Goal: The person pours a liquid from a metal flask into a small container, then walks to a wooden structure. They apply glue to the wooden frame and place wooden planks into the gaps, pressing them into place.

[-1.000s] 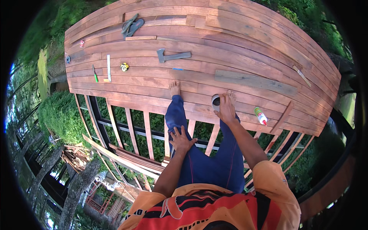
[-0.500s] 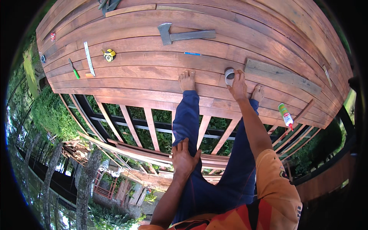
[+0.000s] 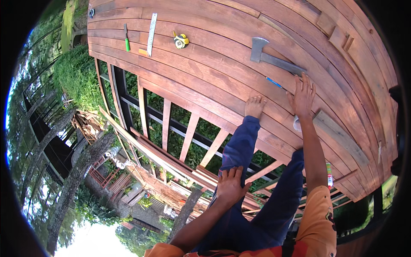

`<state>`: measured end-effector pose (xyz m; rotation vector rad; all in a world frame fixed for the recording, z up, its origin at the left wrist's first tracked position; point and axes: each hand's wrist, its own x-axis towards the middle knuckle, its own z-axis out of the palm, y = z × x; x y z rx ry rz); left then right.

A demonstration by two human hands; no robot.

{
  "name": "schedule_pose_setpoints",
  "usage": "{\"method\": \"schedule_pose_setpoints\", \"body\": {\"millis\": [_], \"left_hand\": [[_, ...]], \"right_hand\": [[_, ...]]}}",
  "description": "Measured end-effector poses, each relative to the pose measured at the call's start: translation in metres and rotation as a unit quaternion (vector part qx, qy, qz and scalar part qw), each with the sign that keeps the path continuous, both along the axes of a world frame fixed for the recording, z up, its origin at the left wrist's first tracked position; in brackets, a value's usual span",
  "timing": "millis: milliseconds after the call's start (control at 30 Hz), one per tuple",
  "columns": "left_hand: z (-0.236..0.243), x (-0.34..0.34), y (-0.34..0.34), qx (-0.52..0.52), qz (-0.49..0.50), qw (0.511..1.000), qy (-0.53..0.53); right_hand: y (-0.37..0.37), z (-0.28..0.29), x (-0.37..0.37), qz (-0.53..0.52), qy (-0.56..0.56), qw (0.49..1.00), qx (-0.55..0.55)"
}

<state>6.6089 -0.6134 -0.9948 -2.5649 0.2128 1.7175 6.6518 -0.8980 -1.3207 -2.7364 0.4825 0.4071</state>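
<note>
My right hand (image 3: pixel 303 95) reaches forward over the deck with its fingers spread and nothing in them. Its fingertips are near the handle end of an axe (image 3: pixel 259 49), and a blue pencil (image 3: pixel 274 82) lies just left of them. A small, round, whitish thing like a cup or roll (image 3: pixel 296 124) stands beside my right forearm, which partly hides it. On my left leg, around the knee, rests my left hand (image 3: pixel 230 187), open with fingers apart on the dark blue trousers (image 3: pixel 240 147).
A weathered board (image 3: pixel 340 137) and a bottle (image 3: pixel 329 174) with a partly hidden lower end lie at right. Farther left are a yellow tape measure (image 3: pixel 180 41), a try square (image 3: pixel 152 34) and a green-handled chisel (image 3: pixel 127 39). Open gaps show between bare joists (image 3: pixel 189 137) below the deck edge.
My right hand has let go of the round whitish thing and moved forward toward the axe handle and pencil. The view has turned, shifting the deck's tools rightward. My left hand stays on the leg.
</note>
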Motion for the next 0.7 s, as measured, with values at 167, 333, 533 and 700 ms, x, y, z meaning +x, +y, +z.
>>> {"method": "schedule_pose_setpoints", "body": {"millis": [167,333,533,700], "left_hand": [[0.0,0.003,0.003,-0.008,-0.013,1.0,0.0],[-0.001,0.006,0.01,-0.022,0.008,0.999,-0.035],[-0.001,0.024,-0.007,-0.065,-0.016,0.995,-0.067],[-0.003,0.069,-0.003,-0.137,-0.053,0.989,-0.028]], "right_hand": [[0.004,-0.046,0.073,-0.018,0.028,0.995,-0.098],[-0.004,-0.033,0.086,-0.006,0.055,0.998,0.018],[0.027,0.086,0.024,-0.061,0.085,0.985,0.139],[0.08,0.244,-0.041,-0.15,0.004,0.952,0.266]]}}
